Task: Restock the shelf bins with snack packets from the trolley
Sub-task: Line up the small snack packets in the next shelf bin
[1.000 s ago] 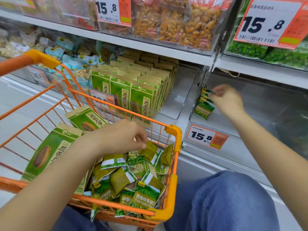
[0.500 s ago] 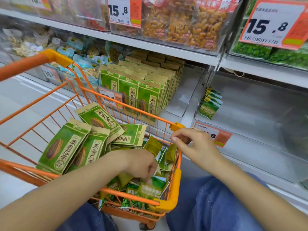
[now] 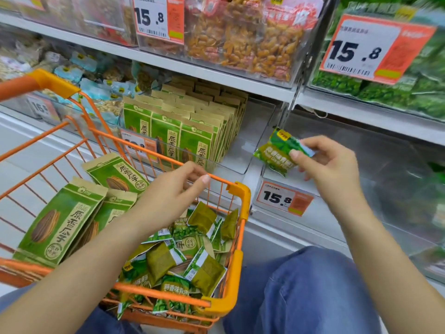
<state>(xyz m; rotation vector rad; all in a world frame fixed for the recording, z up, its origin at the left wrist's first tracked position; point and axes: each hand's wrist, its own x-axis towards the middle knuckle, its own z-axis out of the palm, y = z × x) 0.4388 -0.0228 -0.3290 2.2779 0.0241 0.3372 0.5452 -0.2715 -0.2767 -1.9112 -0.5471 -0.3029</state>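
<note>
My right hand (image 3: 327, 165) pinches a small green pea packet (image 3: 274, 154) between thumb and fingertips, held in front of the left end of the clear lower shelf bin (image 3: 375, 150). Over the orange trolley (image 3: 240, 196) hovers my left hand (image 3: 173, 191), fingers loosely curled near the far rim and holding nothing. Several small green pea packets (image 3: 173, 259) lie heaped in the trolley's right end. Large green sunflower-seed bags (image 3: 57, 225) lean in its left part. Any packets standing in the bin are hidden behind the held one.
A 15.8 price tag (image 3: 284, 200) hangs on the bin's front. To the left, a bin holds upright sunflower-seed bags (image 3: 183, 131). Bins of yellow snacks (image 3: 243, 42) and green peas (image 3: 385, 90) fill the shelf above. My knees in blue jeans (image 3: 308, 290) are below.
My right hand rose from the trolley's rim toward the lower bin, now with a pea packet in its fingers. My left hand lifted out of the packet heap, empty.
</note>
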